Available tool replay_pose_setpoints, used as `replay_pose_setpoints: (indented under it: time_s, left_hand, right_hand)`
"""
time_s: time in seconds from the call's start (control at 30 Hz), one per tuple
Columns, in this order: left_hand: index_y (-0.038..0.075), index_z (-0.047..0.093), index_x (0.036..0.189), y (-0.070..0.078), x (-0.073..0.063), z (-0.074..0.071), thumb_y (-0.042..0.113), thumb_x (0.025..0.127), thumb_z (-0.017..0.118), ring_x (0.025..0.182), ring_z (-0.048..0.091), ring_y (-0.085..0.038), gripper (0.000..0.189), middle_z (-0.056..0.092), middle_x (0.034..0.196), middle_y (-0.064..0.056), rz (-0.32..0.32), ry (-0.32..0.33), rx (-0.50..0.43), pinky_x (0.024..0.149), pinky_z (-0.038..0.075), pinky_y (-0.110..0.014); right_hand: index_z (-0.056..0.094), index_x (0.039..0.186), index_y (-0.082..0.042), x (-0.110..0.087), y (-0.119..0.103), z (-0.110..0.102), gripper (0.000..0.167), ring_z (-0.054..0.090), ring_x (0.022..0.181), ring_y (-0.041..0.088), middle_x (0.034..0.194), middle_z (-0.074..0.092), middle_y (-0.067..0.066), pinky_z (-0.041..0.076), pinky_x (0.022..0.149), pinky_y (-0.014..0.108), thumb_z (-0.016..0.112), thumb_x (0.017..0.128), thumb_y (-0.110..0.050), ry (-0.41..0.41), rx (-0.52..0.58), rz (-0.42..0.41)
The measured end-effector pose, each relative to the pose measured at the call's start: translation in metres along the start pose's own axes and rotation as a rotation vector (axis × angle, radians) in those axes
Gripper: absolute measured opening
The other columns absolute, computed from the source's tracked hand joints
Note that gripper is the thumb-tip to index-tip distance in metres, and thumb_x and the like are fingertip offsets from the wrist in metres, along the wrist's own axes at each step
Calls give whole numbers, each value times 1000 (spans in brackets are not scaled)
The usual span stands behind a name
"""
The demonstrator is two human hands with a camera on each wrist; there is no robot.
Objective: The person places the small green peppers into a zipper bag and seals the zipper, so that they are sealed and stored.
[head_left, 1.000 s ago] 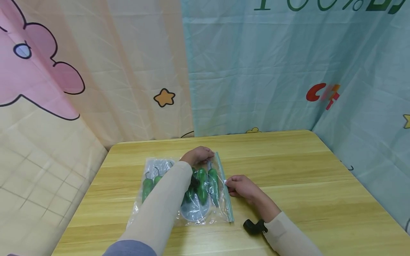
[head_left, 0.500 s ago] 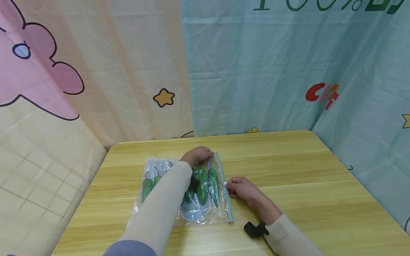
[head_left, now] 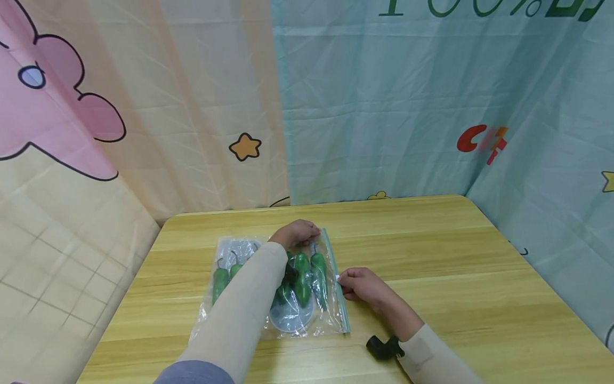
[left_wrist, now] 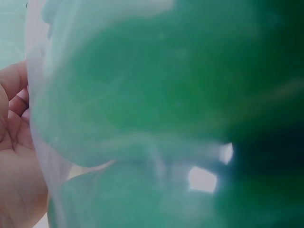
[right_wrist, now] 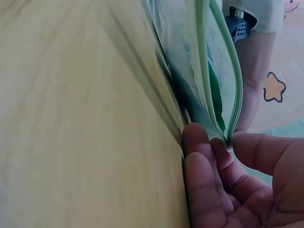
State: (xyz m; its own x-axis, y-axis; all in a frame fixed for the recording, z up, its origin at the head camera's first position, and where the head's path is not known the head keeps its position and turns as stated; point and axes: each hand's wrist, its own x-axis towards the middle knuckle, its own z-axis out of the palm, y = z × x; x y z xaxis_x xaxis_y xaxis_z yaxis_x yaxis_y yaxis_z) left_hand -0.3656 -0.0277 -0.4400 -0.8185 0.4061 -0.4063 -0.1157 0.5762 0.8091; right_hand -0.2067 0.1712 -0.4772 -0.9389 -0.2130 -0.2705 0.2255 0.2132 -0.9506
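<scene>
A clear zip bag (head_left: 231, 249) lies flat on the wooden table (head_left: 431, 256) with several green peppers (head_left: 303, 277) inside. My left hand (head_left: 312, 232) grips the bag's far corner beside the pale green zip strip (head_left: 343, 314). My right hand (head_left: 341, 278) pinches that strip about halfway along, at a small white piece. In the right wrist view, the thumb and fingers of my right hand (right_wrist: 229, 142) close on the double-tracked zip strip (right_wrist: 202, 61). The left wrist view shows only blurred green peppers (left_wrist: 166, 85) behind plastic, with my left hand (left_wrist: 14, 142) at the edge.
Printed curtains hang close behind the table: cream and pink (head_left: 120, 106) on the left, light blue (head_left: 408, 106) at the back and right. The table's right edge (head_left: 542, 282) runs near the blue curtain. Bare tabletop lies to the right of the bag.
My right hand has slid a little along the zip strip toward me. The left hand and the bag have stayed where they were.
</scene>
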Motion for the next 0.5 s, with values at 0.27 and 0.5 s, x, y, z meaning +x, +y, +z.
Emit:
replay_pose_setpoints:
  time_s: [0.27, 0.5]
  left_hand:
    - [11, 52, 77, 0, -1, 0, 22, 104, 49, 66, 44, -17, 29, 45, 70, 0, 8, -4, -8, 63, 40, -28]
    - [12, 52, 76, -1, 1, 0, 22, 104, 49, 65, 44, -17, 30, 45, 70, 0, 16, -5, -14, 63, 40, -28]
  right_hand:
    - [67, 97, 3, -1, 2, 0, 21, 58, 78, 18, 87, 64, 8, 53, 71, 28, 54, 100, -13, 0, 5, 7]
    - [66, 95, 2, -3, 3, 0, 20, 57, 79, 19, 88, 63, 7, 52, 71, 28, 54, 99, -13, -18, 9, -3]
